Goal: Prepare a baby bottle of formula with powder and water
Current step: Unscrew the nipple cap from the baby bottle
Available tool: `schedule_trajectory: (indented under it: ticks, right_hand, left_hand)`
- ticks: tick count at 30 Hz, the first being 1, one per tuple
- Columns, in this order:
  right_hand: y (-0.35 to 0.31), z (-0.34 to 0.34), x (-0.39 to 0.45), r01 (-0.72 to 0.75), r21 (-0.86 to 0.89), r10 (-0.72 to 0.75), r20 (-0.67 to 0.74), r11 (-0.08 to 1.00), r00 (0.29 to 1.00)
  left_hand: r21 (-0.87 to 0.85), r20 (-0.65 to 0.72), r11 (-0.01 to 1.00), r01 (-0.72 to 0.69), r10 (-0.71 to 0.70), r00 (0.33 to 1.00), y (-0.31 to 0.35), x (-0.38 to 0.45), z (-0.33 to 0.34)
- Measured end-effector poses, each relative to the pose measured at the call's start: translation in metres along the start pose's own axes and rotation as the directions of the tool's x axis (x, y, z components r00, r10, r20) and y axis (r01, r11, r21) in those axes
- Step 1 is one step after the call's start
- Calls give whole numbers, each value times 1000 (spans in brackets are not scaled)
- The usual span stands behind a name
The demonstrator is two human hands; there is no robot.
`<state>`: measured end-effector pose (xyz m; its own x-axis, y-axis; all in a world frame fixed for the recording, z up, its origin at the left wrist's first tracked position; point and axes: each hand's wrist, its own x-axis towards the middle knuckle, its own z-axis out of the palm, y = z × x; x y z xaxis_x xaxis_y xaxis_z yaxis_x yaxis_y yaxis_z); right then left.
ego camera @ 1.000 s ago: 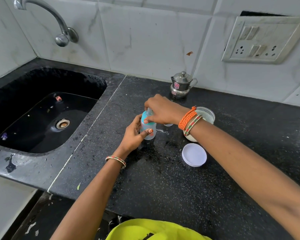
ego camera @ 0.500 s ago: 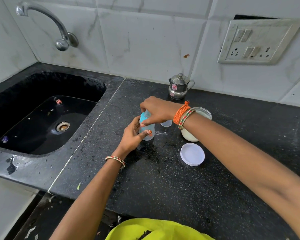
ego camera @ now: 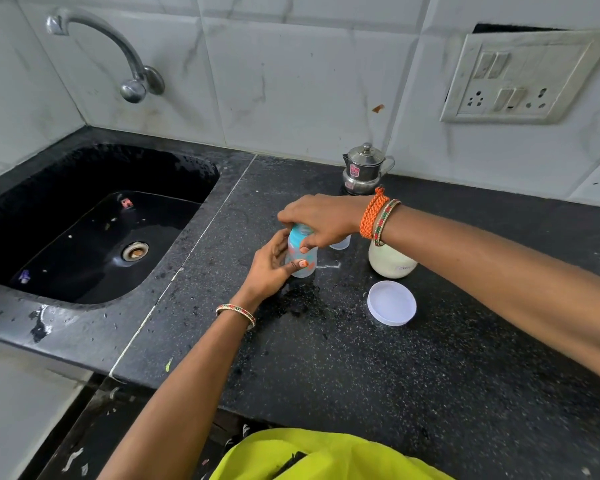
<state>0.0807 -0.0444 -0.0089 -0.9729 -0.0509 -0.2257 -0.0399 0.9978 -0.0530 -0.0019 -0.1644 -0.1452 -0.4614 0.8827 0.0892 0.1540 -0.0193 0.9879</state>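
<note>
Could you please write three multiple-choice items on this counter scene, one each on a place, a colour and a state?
1. Where does the white lid lie?
A. in the sink
B. on the counter, in front of the powder jar
C. on the jar

2. What colour is the baby bottle's collar?
A. blue
B. red
C. yellow

3. What are the hands doing?
A. both resting flat
B. both gripping the baby bottle
C. one on the tap

Answers:
1 B: it lies flat on the counter, apart from the powder jar.
2 A: a blue band tops the baby bottle.
3 B: left hand grips the body, right hand the top.

Beside the sink (ego camera: 94, 220), the left hand (ego camera: 269, 268) grips the baby bottle (ego camera: 302, 256) while the right hand (ego camera: 321, 220) clasps its top.
</note>
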Motion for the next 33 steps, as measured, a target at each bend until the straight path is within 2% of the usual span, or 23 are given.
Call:
schedule_trajectory:
  ticks: [3, 7, 10, 12, 15, 18, 21, 23, 24, 26, 28, 29, 30, 32, 33]
  right_hand:
    - [-4, 1, 0, -38, 27, 39, -31, 999, 999]
    - [-12, 12, -2, -240, 162, 266, -164, 957, 950]
    - [-21, 21, -5, -384, 210, 430, -259, 899, 865]
    - [-22, 22, -5, -430, 251, 487, -253, 867, 836]
    - [-16, 18, -14, -375, 359, 486, -299, 855, 821]
    - [-14, 13, -31, -225, 430, 415, -422, 875, 806]
    - [-14, 11, -47, -143, 415, 354, -490, 898, 797]
    - [-10, 15, -54, -134, 449, 376, -508, 883, 775]
    - [-7, 18, -59, -144, 477, 416, -533, 867, 737]
    - [-7, 28, -60, -102, 648, 564, -563, 755, 604]
    - [-15, 31, -54, 29, 872, 767, -446, 489, 462]
    - [-19, 33, -49, 90, 931, 828, -356, 353, 433]
    - [-22, 34, -43, 115, 955, 855, -297, 275, 425]
    - [-25, 32, -36, 110, 973, 872, -232, 204, 432]
    - [-25, 29, -34, 109, 983, 883, -183, 150, 433]
  left_hand:
    - [25, -16, 1000, -4, 4, 1000, 0, -6, 2]
    - [67, 35, 997, 45, -48, 998, 7, -7, 13]
    - [66, -87, 996, 55, -49, 995, 9, -1, 24]
    - [89, -147, 995, 43, -29, 989, 13, 0, 27]
    - [87, -95, 996, 36, -28, 995, 28, 5, 19]
    - [141, 108, 990, -14, -2, 994, 52, 12, 7]
    - [207, 337, 977, -45, -28, 941, 72, 13, 8]
    - [221, 361, 974, -41, -43, 932, 75, 15, 12]
    - [205, 330, 978, -46, -24, 944, 77, 18, 17]
    - [167, 169, 985, -34, 5, 986, 79, 20, 26]
    - [173, -15, 984, -41, 44, 999, 86, 19, 39]
    - [229, -91, 972, -54, 77, 993, 91, 18, 46]
    - [311, -148, 949, -55, 105, 983, 94, 16, 52]
    - [422, -256, 906, 0, 119, 959, 98, 12, 63]
    - [423, -306, 905, 40, 102, 947, 97, 10, 66]
